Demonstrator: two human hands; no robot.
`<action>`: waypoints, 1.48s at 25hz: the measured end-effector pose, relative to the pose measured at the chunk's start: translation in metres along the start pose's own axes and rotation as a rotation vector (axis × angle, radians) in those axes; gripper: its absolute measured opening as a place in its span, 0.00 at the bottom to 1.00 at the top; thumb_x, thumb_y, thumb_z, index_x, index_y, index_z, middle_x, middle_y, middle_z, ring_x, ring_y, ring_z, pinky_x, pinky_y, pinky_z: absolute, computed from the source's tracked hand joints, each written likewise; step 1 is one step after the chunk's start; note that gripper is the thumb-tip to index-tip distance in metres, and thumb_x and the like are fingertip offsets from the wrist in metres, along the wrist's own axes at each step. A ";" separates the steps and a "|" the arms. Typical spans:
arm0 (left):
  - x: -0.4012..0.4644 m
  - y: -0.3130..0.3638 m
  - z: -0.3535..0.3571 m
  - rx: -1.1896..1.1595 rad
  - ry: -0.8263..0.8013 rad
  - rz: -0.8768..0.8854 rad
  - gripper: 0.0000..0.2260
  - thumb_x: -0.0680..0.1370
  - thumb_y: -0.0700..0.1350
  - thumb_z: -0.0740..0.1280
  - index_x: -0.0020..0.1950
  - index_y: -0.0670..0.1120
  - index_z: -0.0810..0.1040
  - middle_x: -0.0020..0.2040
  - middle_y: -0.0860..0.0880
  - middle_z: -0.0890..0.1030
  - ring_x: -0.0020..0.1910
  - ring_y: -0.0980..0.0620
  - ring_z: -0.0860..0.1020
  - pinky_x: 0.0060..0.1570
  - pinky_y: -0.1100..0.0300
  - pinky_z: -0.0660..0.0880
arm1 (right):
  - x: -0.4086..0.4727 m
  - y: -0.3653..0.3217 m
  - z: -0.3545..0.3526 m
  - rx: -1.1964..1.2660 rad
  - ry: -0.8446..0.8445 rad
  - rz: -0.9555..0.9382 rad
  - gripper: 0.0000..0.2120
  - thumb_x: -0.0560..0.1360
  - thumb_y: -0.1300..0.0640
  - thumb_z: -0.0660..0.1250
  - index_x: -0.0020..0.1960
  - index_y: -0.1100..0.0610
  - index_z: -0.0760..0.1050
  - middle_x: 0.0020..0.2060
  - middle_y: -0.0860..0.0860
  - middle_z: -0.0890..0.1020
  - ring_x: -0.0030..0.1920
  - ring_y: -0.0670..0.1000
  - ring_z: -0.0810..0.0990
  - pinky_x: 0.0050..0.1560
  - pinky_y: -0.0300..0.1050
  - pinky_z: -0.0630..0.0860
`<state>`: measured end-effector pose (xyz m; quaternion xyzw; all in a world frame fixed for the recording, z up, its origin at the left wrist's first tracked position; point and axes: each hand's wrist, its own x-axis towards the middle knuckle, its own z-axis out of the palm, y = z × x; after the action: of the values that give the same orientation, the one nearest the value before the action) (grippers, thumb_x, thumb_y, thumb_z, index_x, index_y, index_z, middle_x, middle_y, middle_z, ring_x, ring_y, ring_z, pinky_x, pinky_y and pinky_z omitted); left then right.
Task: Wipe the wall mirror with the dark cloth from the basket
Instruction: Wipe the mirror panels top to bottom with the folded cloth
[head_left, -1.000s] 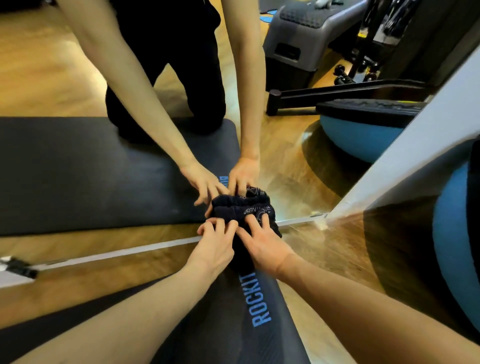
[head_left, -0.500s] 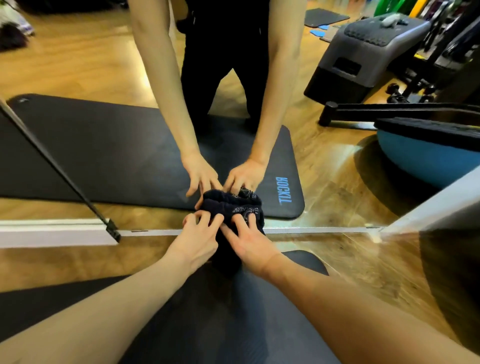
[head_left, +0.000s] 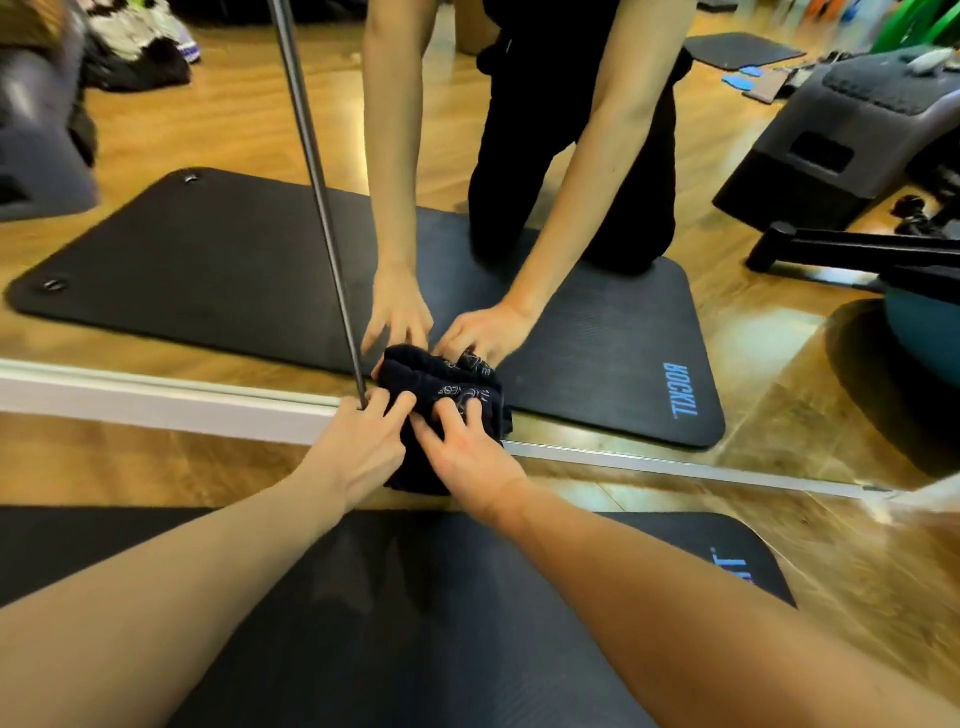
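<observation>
Dark cloth (head_left: 447, 400): bunched, white print, pressed against wall mirror (head_left: 571, 208) at bottom edge, just above floor. Left hand (head_left: 363, 447): fingers straight, pressing cloth's left side. Right hand (head_left: 467, 457): fingers spread on cloth's right side. Black exercise mat (head_left: 415, 623): below cloth, under forearms.

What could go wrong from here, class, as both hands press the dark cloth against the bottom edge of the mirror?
1. The cloth is bunched, so little of it may meet the mirror, perhaps leaving streaks.
2. The left hand sits right by the dark seam strip; its fingertips could catch on it or smudge the glass.
3. The right hand presses low near the frame, so the cloth may snag there.
</observation>
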<state>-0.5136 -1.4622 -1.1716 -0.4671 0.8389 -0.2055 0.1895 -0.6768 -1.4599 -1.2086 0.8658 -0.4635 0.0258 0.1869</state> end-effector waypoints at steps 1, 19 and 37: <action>-0.005 -0.007 0.005 -0.016 0.002 -0.022 0.18 0.83 0.42 0.56 0.71 0.38 0.73 0.69 0.39 0.63 0.65 0.37 0.68 0.54 0.46 0.71 | 0.008 -0.007 -0.001 0.010 -0.003 0.003 0.39 0.58 0.57 0.81 0.69 0.59 0.78 0.55 0.60 0.71 0.49 0.66 0.79 0.53 0.58 0.81; -0.054 -0.158 -0.168 0.069 0.420 -0.032 0.15 0.73 0.40 0.68 0.53 0.31 0.83 0.45 0.34 0.81 0.48 0.35 0.74 0.47 0.42 0.74 | 0.100 0.053 -0.251 -0.003 0.051 -0.101 0.27 0.75 0.61 0.68 0.73 0.67 0.70 0.57 0.61 0.77 0.55 0.66 0.78 0.50 0.54 0.83; -0.124 -0.535 -0.701 -0.139 1.216 -0.126 0.27 0.74 0.33 0.71 0.72 0.31 0.68 0.65 0.34 0.69 0.63 0.34 0.72 0.63 0.45 0.76 | 0.257 0.250 -0.881 -0.109 0.674 0.050 0.27 0.77 0.62 0.65 0.76 0.60 0.66 0.66 0.59 0.65 0.63 0.62 0.65 0.61 0.57 0.76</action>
<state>-0.4323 -1.4946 -0.2853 -0.3262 0.7788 -0.3909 -0.3665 -0.6198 -1.4828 -0.2592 0.7858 -0.3974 0.2901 0.3746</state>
